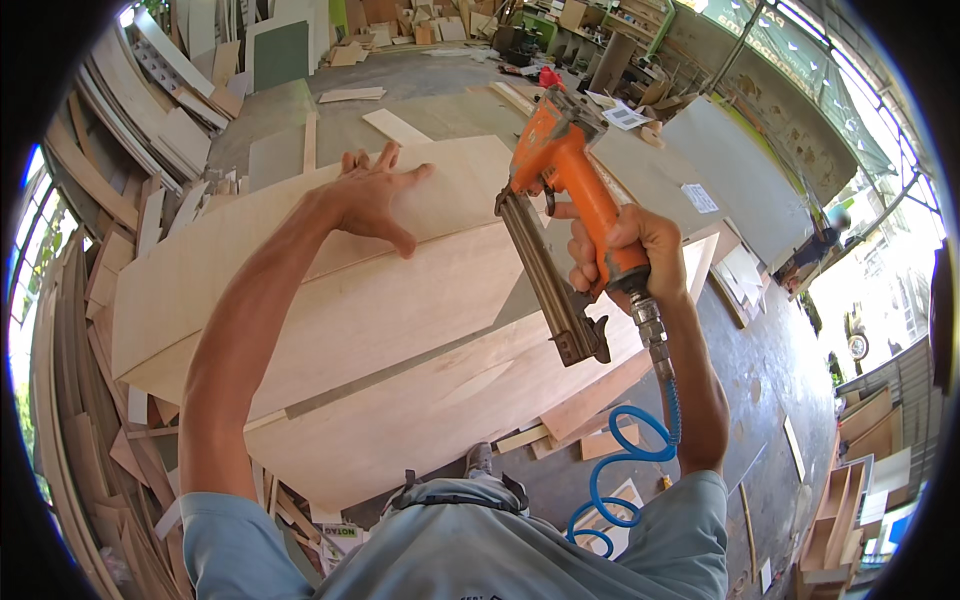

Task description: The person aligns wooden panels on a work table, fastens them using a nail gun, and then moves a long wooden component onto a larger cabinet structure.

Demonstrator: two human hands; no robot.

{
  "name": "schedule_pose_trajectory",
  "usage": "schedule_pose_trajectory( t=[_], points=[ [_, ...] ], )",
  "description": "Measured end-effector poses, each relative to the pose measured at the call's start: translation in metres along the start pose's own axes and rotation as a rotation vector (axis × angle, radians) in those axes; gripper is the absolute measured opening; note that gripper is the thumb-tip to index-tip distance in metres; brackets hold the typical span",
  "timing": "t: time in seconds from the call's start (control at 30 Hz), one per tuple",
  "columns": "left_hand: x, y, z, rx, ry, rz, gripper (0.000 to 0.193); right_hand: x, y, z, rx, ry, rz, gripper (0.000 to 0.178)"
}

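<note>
My right hand [625,245] is wrapped round the grip of an orange pneumatic nail gun [592,200], held up over the right end of the work. Its long metal magazine [545,275] slants down toward me. From the base of its handle, a metal coupling leads into a coiled blue air hose [610,480] that hangs beside my right side. My left hand [375,200], open with fingers spread, rests on the top panel of a long pale plywood box [400,310]. A seam runs along the box just below that hand.
Another long plywood panel [430,430] lies nearer to me. Stacked boards [75,330] crowd the left side. Offcuts [590,415] lie on the concrete floor [760,400]. Wide sheets [735,180] stand at the right, with a cluttered workbench [570,50] far behind. A person [815,245] is at the far right.
</note>
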State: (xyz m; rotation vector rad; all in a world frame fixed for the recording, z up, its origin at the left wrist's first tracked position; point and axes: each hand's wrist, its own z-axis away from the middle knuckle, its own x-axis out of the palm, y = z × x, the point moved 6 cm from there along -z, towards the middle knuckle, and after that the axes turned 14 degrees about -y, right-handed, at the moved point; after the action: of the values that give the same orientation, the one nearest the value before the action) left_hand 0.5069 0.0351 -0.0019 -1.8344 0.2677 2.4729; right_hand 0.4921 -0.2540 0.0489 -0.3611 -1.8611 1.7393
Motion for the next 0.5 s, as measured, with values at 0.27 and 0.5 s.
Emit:
schedule_pose_trajectory(
  t=[0.27, 0.5],
  points=[
    [0.0008, -0.0056, 0.0032, 0.001, 0.028, -0.003, 0.126, 0.0023, 0.0007, -0.0033, 0.022, 0.018, 0.025, 0.075],
    [0.0026, -0.0063, -0.0015, 0.019, 0.026, -0.004, 0.127, -0.001, 0.0012, -0.0039, 0.015, 0.014, 0.027, 0.074]
  ],
)
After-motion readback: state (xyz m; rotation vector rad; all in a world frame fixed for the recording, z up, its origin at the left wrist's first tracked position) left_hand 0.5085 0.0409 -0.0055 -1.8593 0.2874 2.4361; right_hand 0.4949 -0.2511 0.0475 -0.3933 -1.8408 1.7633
